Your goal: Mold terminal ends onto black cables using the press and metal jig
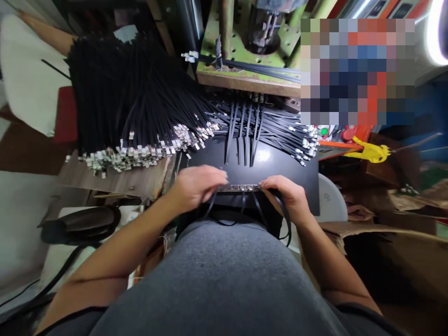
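The left hand [198, 187] and right hand [285, 198], fingers curled and gripping, pinch opposite ends of a row of metal-headed black straps [241, 188], which lies crosswise between them above a black board [301, 186], tails drooping toward the person.

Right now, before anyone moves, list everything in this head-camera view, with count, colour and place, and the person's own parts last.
black straps: many, black with silver ends, heaped upper left
fanned straps: many, black, beyond the board
board: one, black, in front of the person
strap heads: a short row, silver, between the hands
machine base: one, green, far side
yellow-handled tool: one, yellow, right
cardboard: brown, lower right
left hand: one, on the strap heads
right hand: one, at the row's end
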Action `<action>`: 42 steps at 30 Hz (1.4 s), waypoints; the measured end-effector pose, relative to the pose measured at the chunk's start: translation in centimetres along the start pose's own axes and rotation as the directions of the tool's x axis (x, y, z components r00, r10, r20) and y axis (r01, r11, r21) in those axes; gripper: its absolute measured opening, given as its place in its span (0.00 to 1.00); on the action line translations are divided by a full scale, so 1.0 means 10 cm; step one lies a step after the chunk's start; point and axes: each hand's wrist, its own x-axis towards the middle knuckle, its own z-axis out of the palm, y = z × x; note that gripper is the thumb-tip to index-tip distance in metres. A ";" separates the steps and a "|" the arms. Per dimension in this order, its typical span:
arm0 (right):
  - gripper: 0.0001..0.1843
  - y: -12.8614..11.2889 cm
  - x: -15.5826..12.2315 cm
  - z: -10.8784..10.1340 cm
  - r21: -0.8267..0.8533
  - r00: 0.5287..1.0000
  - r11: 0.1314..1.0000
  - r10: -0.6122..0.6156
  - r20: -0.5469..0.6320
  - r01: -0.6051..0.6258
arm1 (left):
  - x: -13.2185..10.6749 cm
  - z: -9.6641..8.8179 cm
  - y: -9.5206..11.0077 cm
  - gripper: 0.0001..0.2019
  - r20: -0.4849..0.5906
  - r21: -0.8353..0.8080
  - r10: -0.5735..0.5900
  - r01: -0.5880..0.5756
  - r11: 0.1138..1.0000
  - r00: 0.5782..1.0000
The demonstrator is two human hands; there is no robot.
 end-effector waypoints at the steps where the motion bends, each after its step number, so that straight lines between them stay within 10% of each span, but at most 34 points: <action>1: 0.06 0.05 0.00 0.02 0.001 1.000 1.000 -0.006 0.001 0.006 | -0.03 0.18 0.08 0.04 0.073 -0.071 0.038 -0.032 0.997 0.997; 4: 0.07 0.10 0.00 -0.01 -0.073 0.993 0.992 -0.102 0.057 0.106 | -0.07 0.48 0.15 0.04 0.098 -0.130 -0.004 0.017 0.991 0.995; 9: 0.08 -0.03 0.04 -0.05 -0.291 0.947 0.917 -0.201 0.252 0.272 | 0.05 0.48 0.25 0.04 0.225 0.003 -0.123 0.126 0.992 0.966; 16: 0.10 -0.04 0.00 -0.10 -0.204 0.980 0.972 -0.075 0.185 0.113 | 0.23 0.31 0.31 0.09 0.427 0.147 -0.080 0.019 0.989 0.900; 22: 0.09 0.10 -0.15 -0.05 -0.173 0.996 0.983 -0.067 -0.066 0.055 | 0.50 -0.05 -0.23 0.15 0.004 0.480 -0.230 0.200 0.854 0.973; 27: 0.08 0.13 -0.14 -0.06 -0.140 0.998 0.989 -0.054 -0.020 0.051 | 0.62 -0.06 -0.37 0.11 -0.092 0.518 -0.233 0.246 0.819 0.968; 34: 0.08 0.06 -0.02 -0.11 -0.262 0.980 0.956 -0.087 0.178 0.132 | 0.08 -0.06 0.11 0.09 0.274 0.124 0.200 -0.241 0.963 0.941; 38: 0.11 0.07 0.10 -0.25 -0.240 0.952 0.962 -0.050 0.302 0.127 | -0.54 -0.44 0.14 0.18 0.207 0.066 -0.099 0.087 0.994 0.973; 42: 0.08 0.32 0.70 -0.57 -0.115 0.876 0.991 -0.006 0.483 0.070 | -0.98 -1.03 0.08 0.25 -0.032 0.285 -0.450 0.440 0.852 0.893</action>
